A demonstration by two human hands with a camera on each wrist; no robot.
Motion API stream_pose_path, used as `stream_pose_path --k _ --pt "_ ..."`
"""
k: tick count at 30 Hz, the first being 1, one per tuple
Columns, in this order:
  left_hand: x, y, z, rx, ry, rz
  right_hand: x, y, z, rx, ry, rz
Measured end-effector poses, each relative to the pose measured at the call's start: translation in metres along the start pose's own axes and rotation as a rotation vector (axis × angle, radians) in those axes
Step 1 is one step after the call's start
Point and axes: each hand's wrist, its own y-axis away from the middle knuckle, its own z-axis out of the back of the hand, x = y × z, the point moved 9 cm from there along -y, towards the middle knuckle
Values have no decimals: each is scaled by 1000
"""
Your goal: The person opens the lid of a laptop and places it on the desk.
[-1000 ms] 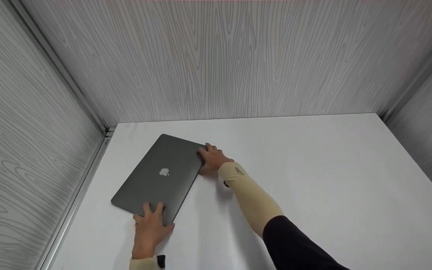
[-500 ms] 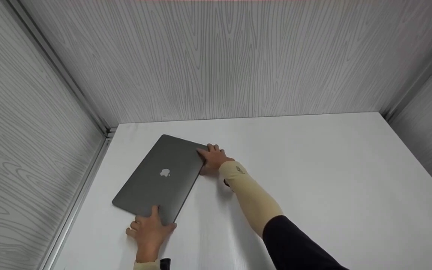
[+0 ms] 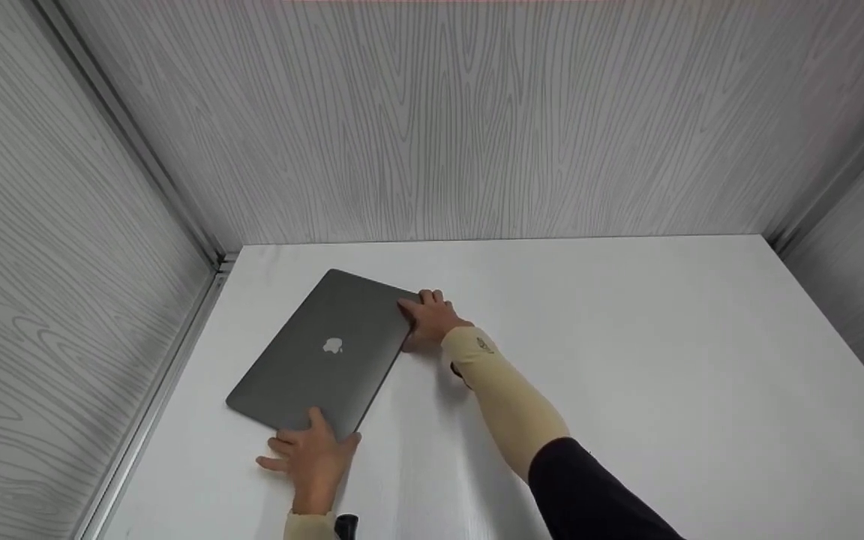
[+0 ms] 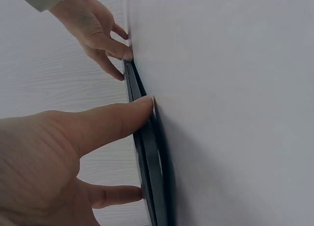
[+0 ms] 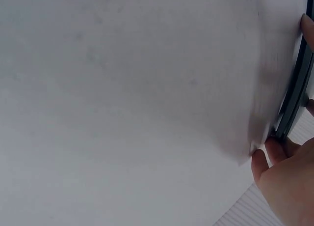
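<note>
A closed dark grey laptop (image 3: 304, 360) with a pale apple logo lies slantwise on the white table. My left hand (image 3: 317, 461) is at its near corner. One finger extends onto the lid, the thumb lies along the long edge, and the other fingers spread past the short side. In the left wrist view the left thumb (image 4: 117, 119) touches the laptop's edge (image 4: 153, 172), with a finger on the lid. At the far right corner my right hand (image 3: 433, 321) grips the laptop, its fingers over the short edge and the thumb at the long edge. The underside is hidden.
Pale wood-grain panels stand at the back (image 3: 432, 120), left (image 3: 64, 247) and right (image 3: 852, 232) of the white tabletop (image 3: 627, 337). A metal rail (image 3: 169, 382) runs along the left side.
My left hand has shifted slightly right; fingers that lay on the lid have moved off and spread left, leaving one there. The right hand keeps its hold; the laptop stays practically in place.
</note>
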Motion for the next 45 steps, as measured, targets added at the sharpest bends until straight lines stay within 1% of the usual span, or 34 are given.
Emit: stream_pose_path --k 5,8,12,16,19,23,26,31,35,39,42,45 --pt "3 -1 6 -20 11 22 -1 2 -1 21 -4 -8" --pt "5 -3 10 -25 25 36 2 2 1 14 -4 21" --pt "5 -6 13 -30 58 47 4 5 6 -30 8 68" --pt "2 -8 11 -25 90 49 0 11 8 -70 28 78" --pt "-1 -8 8 -30 112 47 -4 17 9 -88 20 86" --pt "-1 -8 5 -28 118 52 -6 26 10 -105 20 109" --pt "-2 -8 2 -18 120 55 -7 32 11 -120 47 123" --pt "-4 -9 5 -39 131 42 -7 42 16 -171 52 156" --pt "-5 -8 6 -58 158 23 -7 51 17 -192 72 173" --pt "-6 -6 6 -71 194 5 -8 62 20 -247 87 187" --pt "-7 -7 4 -80 201 -2 -11 67 20 -292 94 201" --pt "-8 -7 0 -84 208 -5 -16 70 19 -301 98 184"
